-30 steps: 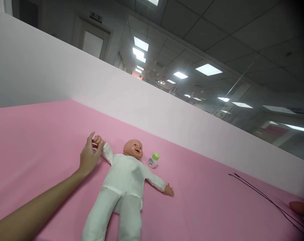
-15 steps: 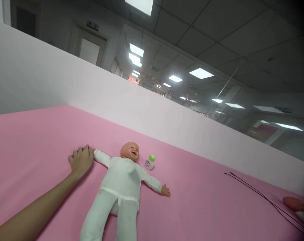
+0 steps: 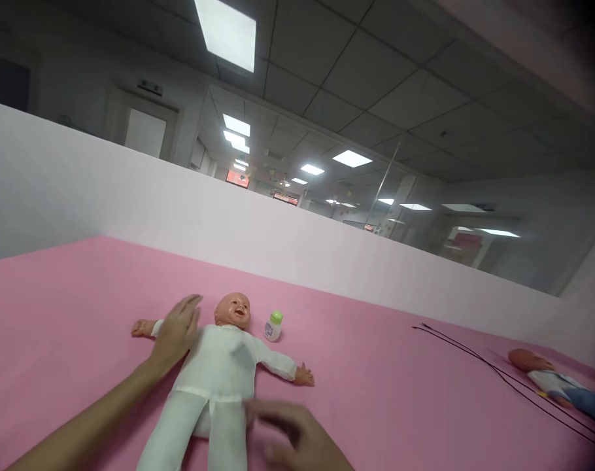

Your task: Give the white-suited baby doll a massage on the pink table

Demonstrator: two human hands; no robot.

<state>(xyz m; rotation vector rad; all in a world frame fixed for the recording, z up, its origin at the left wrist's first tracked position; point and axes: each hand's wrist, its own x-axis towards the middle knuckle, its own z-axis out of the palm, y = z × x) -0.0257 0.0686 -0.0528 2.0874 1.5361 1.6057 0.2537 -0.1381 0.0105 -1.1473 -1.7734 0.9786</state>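
Note:
A baby doll [image 3: 223,360] in white clothes lies face up on the pink surface, arms spread. My left hand [image 3: 177,330] rests over the doll's upper arm and shoulder, fingers stretched out and holding nothing. The doll's small hand shows beyond it to the left. My right hand [image 3: 300,428], smeared by motion, is beside the doll's hip with thumb and fingers apart; whether it touches the clothing I cannot tell. A small clear bottle with a green cap [image 3: 274,326] stands near the doll's head.
Two thin black cords [image 3: 478,356] run along the right. Beyond them lies a second doll [image 3: 547,376] in white and blue. A low white wall [image 3: 258,226] borders the pink surface [image 3: 366,366] at the back, with glass above part of it.
My left hand has moved from the doll's hand to its upper arm and shoulder. My right hand has come into view at the bottom. The view has shifted right, showing more of the second doll.

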